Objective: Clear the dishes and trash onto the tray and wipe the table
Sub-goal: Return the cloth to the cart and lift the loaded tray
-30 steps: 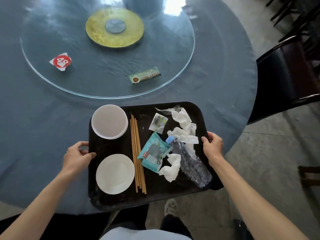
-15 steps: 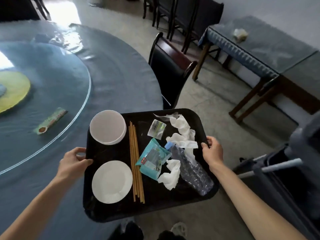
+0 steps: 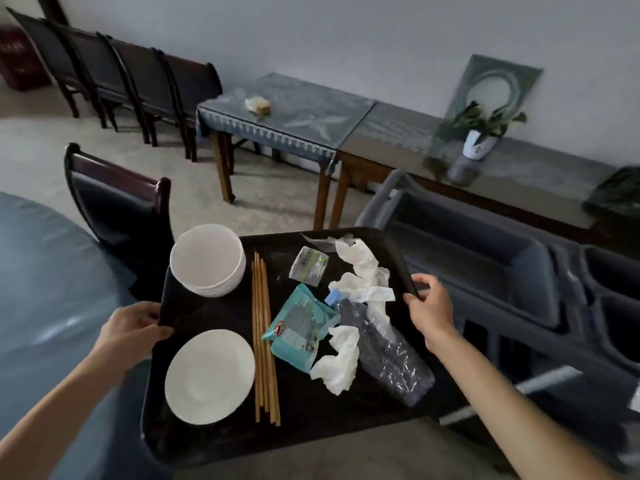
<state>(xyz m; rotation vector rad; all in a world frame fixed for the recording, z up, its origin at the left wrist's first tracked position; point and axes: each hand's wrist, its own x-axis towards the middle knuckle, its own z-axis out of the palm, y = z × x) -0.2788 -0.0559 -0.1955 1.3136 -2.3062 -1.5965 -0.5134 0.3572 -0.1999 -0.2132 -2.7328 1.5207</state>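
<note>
Tray position: the black rectangular plastic tray (image 3: 346, 431) is held in the lower centre of the frame, clear of the blue-clothed round table (image 3: 45, 282) at the left edge, with a grey plastic service cart (image 3: 485, 258) just beside it at the right.

Left grip: the left hand (image 3: 133, 329) is curled round the tray's left rim, thumb over the top edge.

Right grip: the right hand (image 3: 431, 311) is curled round the right rim, fingers over the lip; the undersides of both grips are hidden.

Load, left half: a stack of white ceramic bowls (image 3: 207, 259) and a white round ceramic plate (image 3: 210, 375) are carried loose, well apart from each other.

Load, centre: a bundle of brown wooden chopsticks (image 3: 265, 341) lies lengthwise, unrestrained.

Load, right half: a crushed clear plastic bottle with a blue cap (image 3: 384, 351), a teal plastic wrapper (image 3: 299, 329), a small clear sachet (image 3: 308, 265) and crumpled white paper napkins (image 3: 360, 271) are piled together.

Risk, tilt: weight is judged heavier on the left; a dip there could slide the bowls and plate off the rim.

Risk, rolling: the chopsticks and bottle could roll if the tray is tipped sideways.

Risk, collision: the tray's far right corner could be knocked against the cart wall.

Risk, light trash: the napkins could be shed by a quick swing.

Risk, obstruction: a dark wooden chair (image 3: 117, 206) stands near the left corner.

Task status: the wiping of the table is judged not yet done.
</note>
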